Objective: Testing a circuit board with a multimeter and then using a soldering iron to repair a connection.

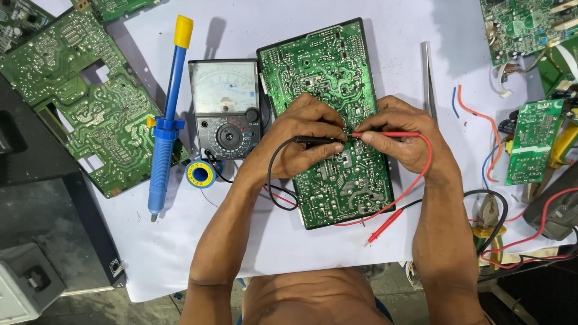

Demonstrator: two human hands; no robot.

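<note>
- The left hand [299,139] pinches the black probe [318,140], the right hand [402,139] the red probe [385,135], on the green circuit board [328,114].
- A slipping tip could bridge neighbouring solder joints.
- The trailing red lead [415,180] could snag and tug the probe aside.

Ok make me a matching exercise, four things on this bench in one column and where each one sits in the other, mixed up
Things:
1. black probe
2. red probe
3. analog meter
4. blue desoldering pump

Places:
A. left of the meter, on the white sheet
B. in the right hand
C. left of the middle circuit board
D. in the left hand

Pairs: 1-D, 2-B, 3-C, 4-A
</note>
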